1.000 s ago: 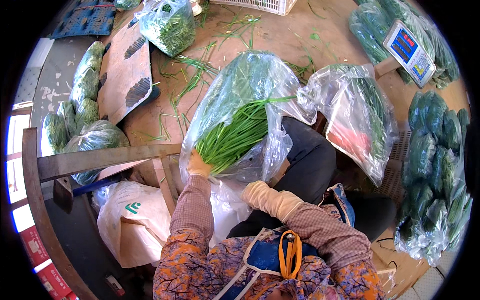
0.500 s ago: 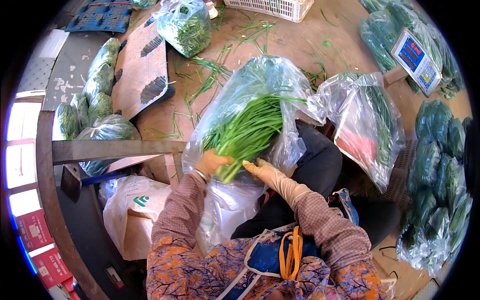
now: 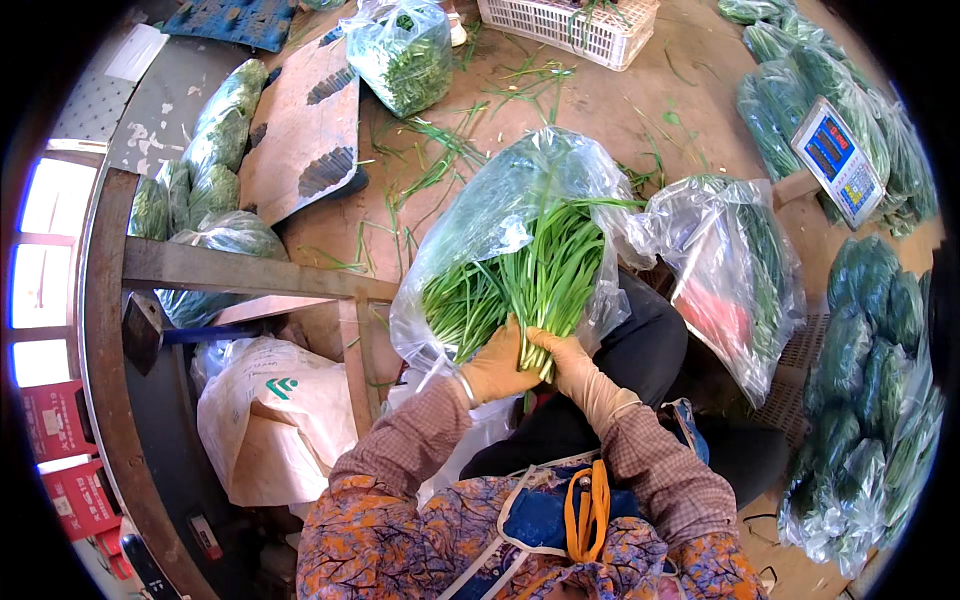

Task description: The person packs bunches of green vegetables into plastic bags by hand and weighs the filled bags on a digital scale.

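A bunch of long green chives (image 3: 562, 265) is gripped near its cut ends by both hands, its leaves spreading away from me. My left hand (image 3: 497, 365), in a tan glove, is closed around the bunch from the left. From the right, my gloved right hand (image 3: 572, 372) is closed on the same stems, close beside the left. The held leaves lie over the mouth of a large clear plastic bag (image 3: 520, 165). More chives (image 3: 462, 305) rest inside that bag, to the left of the held bunch.
A filled clear bag (image 3: 745, 255) lies right of my knee. Beyond it stands a scale display (image 3: 840, 165), and bagged greens (image 3: 865, 340) are stacked at the right. A wooden rail (image 3: 230, 268) crosses on the left, above a white sack (image 3: 285, 420). A white crate (image 3: 600, 35) stands far off.
My left hand has moved right, beside the right hand, and both now hold the chive stems. The bunch has turned more upright, separate from the chives in the bag. The view has shifted slightly.
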Available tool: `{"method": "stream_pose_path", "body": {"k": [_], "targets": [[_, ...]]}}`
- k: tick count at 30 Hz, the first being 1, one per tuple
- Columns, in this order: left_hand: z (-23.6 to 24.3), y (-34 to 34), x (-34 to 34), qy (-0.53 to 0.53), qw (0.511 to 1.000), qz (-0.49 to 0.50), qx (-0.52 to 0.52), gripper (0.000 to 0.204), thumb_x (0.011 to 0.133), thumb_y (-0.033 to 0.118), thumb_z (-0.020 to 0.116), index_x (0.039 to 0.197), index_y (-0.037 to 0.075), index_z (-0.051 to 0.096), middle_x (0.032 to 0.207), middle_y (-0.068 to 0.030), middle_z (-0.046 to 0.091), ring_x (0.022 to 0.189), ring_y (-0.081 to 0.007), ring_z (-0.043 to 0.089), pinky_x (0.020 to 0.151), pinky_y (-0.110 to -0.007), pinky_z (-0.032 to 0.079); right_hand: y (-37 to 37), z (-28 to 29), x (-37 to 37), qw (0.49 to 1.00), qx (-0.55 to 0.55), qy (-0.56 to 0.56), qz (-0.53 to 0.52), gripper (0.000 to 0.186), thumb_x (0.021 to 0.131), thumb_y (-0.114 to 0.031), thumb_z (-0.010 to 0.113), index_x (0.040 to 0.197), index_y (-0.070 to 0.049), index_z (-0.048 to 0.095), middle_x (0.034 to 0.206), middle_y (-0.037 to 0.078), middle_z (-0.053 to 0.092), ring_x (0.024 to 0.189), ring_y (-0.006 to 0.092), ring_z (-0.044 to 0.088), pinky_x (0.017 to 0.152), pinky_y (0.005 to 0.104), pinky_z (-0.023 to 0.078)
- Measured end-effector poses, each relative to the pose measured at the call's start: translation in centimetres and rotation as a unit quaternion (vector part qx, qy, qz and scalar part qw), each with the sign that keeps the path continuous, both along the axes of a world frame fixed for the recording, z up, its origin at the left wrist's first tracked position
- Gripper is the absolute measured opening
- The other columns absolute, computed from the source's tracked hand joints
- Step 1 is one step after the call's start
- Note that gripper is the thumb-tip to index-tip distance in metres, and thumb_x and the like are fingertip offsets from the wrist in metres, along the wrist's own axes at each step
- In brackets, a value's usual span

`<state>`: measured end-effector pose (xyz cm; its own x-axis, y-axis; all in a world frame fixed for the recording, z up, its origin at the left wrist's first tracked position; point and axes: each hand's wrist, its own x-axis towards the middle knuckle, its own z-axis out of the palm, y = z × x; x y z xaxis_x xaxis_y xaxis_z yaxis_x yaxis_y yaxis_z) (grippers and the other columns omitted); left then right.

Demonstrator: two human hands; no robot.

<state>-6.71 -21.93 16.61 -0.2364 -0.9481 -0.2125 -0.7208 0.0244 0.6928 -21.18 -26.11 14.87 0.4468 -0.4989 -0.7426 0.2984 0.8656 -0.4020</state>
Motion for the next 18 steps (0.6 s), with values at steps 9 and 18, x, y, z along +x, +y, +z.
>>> {"method": "stream_pose_path", "body": {"k": [9,18], "targets": [[0.7,-3.0,0.8,0.213,0.897,0.387,-0.023,0.036,0.084,0.033,0.057,0.101,0.001,0.058,0.091,-0.0127,0.059,0.084,-0.0228,0.056,0.075,-0.032,0.043,-0.5,0.5,-0.1,1.000,0.004,-0.006,0.017,0.031,0.078,-0.015,0.065,0.102,0.003,0.055,0.089,0.013,0.063,0.073,0.0239,0.063,0.064,0.0354,0.054],[1.1,-11.3,1.7,-0.066,0.974,0.204,0.068,0.041,0.077,0.041,0.057,0.088,0.002,0.065,0.083,-0.0213,0.061,0.082,-0.0357,0.058,0.075,-0.040,0.045,-0.4,0.4,-0.1,1.000,0.010,-0.008,0.026,0.036,0.074,-0.017,0.070,0.103,0.000,0.056,0.087,0.010,0.063,0.070,0.0203,0.062,0.061,0.0327,0.052]]}}
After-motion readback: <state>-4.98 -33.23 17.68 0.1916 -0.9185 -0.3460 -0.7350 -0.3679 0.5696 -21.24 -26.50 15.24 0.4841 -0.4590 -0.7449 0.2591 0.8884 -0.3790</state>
